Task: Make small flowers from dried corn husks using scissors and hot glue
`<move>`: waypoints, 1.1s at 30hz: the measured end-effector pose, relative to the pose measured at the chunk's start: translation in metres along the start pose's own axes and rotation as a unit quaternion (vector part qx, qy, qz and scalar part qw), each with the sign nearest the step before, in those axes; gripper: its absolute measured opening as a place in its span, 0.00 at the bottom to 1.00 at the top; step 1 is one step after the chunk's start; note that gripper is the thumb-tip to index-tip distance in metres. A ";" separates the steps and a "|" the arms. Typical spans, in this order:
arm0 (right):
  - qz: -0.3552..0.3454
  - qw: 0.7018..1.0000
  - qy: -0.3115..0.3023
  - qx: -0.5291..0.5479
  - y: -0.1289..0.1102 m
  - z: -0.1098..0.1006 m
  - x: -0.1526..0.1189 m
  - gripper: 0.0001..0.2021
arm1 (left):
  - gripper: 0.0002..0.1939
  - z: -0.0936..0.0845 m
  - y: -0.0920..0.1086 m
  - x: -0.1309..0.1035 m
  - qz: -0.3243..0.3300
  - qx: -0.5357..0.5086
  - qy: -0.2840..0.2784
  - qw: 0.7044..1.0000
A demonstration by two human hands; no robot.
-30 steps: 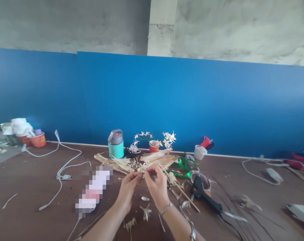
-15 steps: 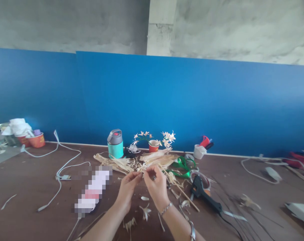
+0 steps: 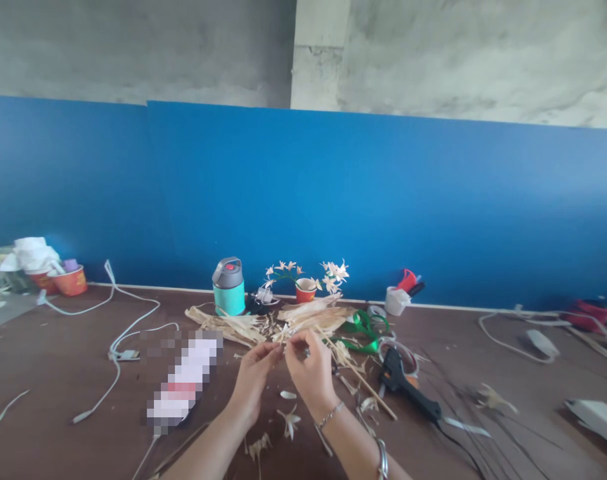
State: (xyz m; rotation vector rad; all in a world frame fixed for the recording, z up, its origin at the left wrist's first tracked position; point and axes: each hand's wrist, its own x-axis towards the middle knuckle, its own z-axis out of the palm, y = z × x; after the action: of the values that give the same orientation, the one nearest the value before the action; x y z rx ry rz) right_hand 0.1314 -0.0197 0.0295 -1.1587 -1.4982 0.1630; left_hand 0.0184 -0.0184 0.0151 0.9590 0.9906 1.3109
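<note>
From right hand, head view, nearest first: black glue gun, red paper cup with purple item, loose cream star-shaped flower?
From the right hand:
1. Cream flower: just on the near side
2. Black glue gun: to the right
3. Red paper cup: far left, back

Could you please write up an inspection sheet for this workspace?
Surface: brown tabletop, pale scraps scattered.
Things in hand: small pale piece, detail unclear.
Clutter: dried husks, green ribbon, glue gun, turquoise flask.
Hands: left hand pinches the small pale piece; right hand close beside, grip unclear.
Cables: white cables loose at left; black cord trails from glue gun.
Surroundings: blue partition, concrete wall; co-workers: nothing seen.
</note>
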 end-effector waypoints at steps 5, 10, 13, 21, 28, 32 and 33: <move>-0.023 1.000 0.001 0.005 0.000 -0.001 0.001 0.04 | 0.14 0.000 0.000 0.000 0.017 0.014 0.006 1.000; -0.031 0.999 -0.003 0.009 0.001 -0.001 0.001 0.04 | 0.14 -0.001 0.000 0.000 0.023 0.010 -0.002 1.000; -0.036 0.999 -0.006 0.009 0.002 -0.002 0.002 0.04 | 0.15 0.000 0.000 0.000 0.022 0.009 0.001 1.000; -0.060 0.998 -0.027 -0.014 0.002 -0.004 0.003 0.05 | 0.15 -0.001 0.000 0.000 0.015 0.007 -0.009 1.000; -0.073 0.996 -0.045 -0.019 0.004 -0.007 0.006 0.05 | 0.14 -0.003 -0.002 0.002 0.019 0.018 -0.008 1.000; -0.071 0.996 -0.050 -0.022 0.003 -0.008 0.007 0.06 | 0.14 -0.003 -0.003 0.003 0.014 0.023 -0.010 1.000; -0.071 0.996 -0.052 -0.022 0.003 -0.008 0.007 0.06 | 0.15 -0.003 -0.003 0.003 0.012 0.024 -0.012 1.000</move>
State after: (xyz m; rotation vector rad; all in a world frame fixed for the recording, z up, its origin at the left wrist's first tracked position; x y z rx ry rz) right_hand 0.1404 -0.0170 0.0346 -1.0883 -1.6766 0.0950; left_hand 0.0163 -0.0157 0.0115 1.0250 0.9985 1.2979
